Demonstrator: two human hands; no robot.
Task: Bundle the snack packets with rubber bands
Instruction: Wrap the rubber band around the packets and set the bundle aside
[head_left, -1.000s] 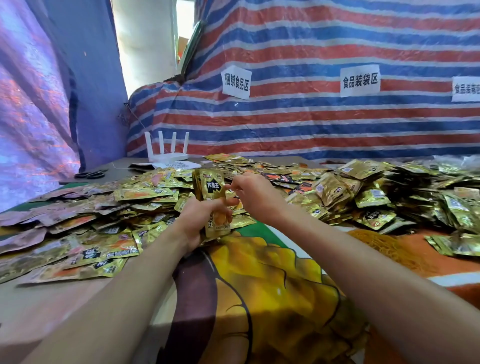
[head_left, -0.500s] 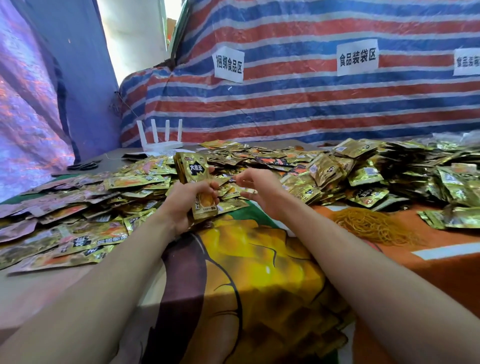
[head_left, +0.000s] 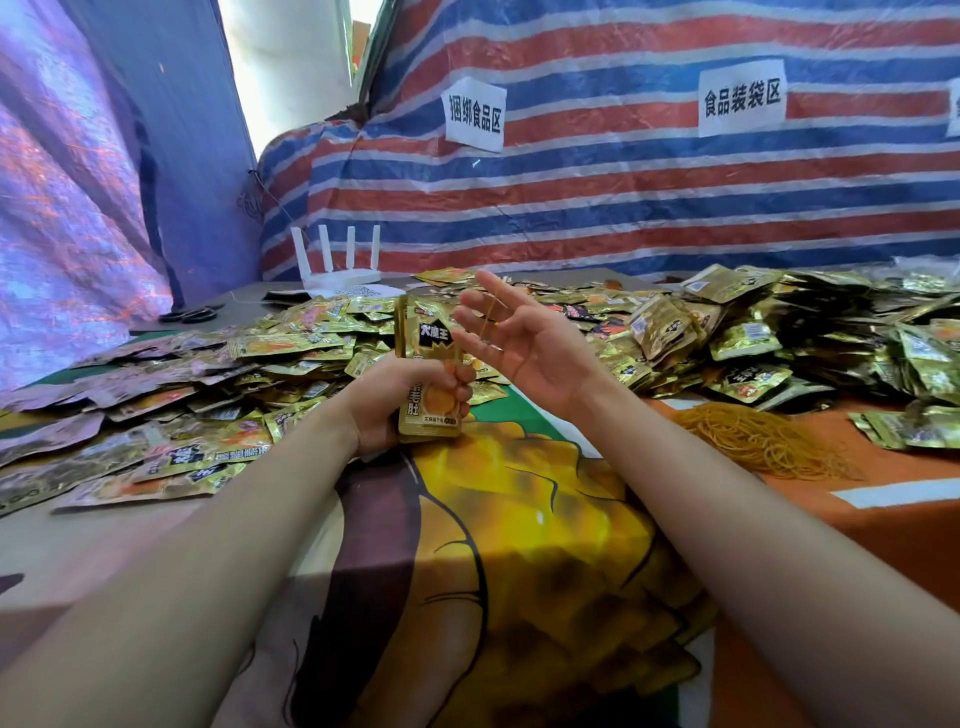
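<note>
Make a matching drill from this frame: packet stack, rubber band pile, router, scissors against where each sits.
1 packet stack
2 rubber band pile
3 router
4 scissors

A back left on the grey tabletop
B upright in the left hand
C on the orange cloth, right side
D at the back, in front of the striped tarp

Pairs: 1-B, 2-C, 3-D, 4-A

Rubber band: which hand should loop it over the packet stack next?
Right. The right hand is open with the rubber band strung across its spread fingers, beside the top of the packet stack. The left hand grips that stack upright, so it is occupied.
</note>
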